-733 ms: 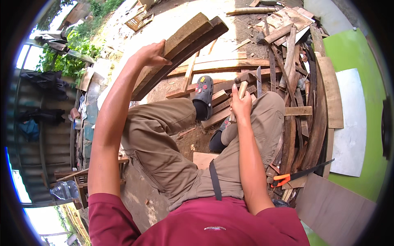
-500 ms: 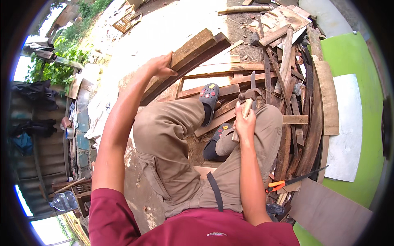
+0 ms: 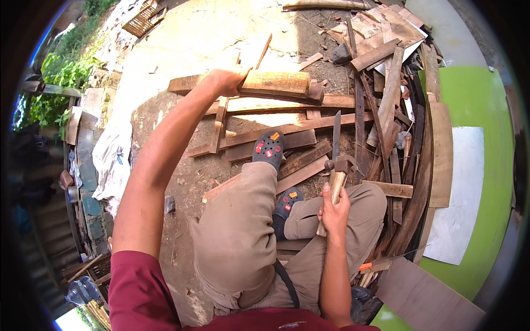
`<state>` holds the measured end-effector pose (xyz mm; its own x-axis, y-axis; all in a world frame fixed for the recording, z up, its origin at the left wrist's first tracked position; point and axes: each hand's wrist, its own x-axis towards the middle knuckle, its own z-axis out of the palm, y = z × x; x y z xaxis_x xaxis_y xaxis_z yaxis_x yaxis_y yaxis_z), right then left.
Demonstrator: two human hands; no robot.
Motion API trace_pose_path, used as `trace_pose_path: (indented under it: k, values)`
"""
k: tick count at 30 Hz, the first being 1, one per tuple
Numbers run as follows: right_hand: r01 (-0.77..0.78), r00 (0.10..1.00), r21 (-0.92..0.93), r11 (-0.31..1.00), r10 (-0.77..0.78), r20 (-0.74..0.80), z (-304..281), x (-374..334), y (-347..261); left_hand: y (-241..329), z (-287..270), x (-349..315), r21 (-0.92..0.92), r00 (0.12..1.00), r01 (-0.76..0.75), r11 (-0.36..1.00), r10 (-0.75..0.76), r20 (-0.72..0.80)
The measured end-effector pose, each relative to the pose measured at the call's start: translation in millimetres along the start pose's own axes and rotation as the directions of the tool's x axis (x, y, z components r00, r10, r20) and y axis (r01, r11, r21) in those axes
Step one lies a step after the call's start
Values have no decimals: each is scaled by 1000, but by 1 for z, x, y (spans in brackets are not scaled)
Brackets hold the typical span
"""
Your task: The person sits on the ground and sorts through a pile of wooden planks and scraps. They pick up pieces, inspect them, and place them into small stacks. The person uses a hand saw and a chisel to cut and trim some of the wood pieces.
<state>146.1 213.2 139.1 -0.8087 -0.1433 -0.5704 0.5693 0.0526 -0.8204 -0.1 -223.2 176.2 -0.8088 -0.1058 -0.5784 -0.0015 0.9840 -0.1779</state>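
My left hand (image 3: 225, 83) is closed over the top of a thick wooden beam (image 3: 276, 84), its fingers mostly hidden behind the wood. A darker length of timber (image 3: 316, 92) lies against the beam's underside. Above my right knee, my right hand (image 3: 334, 212) is wrapped around the wooden handle of a hammer (image 3: 343, 164), head up. A narrow metal blade (image 3: 336, 135) points away just beyond the hammer head; whether that hand also holds it, I cannot tell. Under the beam, several wooden boards (image 3: 265, 132) lie on the ground by my clog (image 3: 269, 148).
A heap of scrap wood (image 3: 386, 110) fills the right side, beside a green panel (image 3: 469, 99) with a white sheet (image 3: 458, 193) on it. A plywood piece (image 3: 425, 292) and an orange-handled tool (image 3: 365, 266) lie near right. White cloth (image 3: 112, 160) is at left.
The beam has swung from a steep slant to nearly level, its right end lowered over the boards, with my left hand still on it. My right hand and hammer are lower in view.
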Motion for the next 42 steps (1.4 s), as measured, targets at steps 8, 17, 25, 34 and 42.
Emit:
trace_pose_path:
  k: [8,17,25,34,42]
  values:
    - [-35,998,-85,996,30,-52,8,4,1,-31,-5,83,655,953,-143,742,281,-110]
    - [-142,990,-135,981,139,-32,31,22,18,-22,53,136,654,756,-589,476,610,237]
    - [-196,981,-128,972,193,-37,46,41,16,-21,123,132,334,776,-564,755,623,-95]
    - [-221,972,-196,955,233,38,54,47,19,59,155,136,-714,749,13,700,-480,-457]
    - [-180,982,-198,964,189,28,51,46,30,28,168,138,-761,852,104,640,-452,-263]
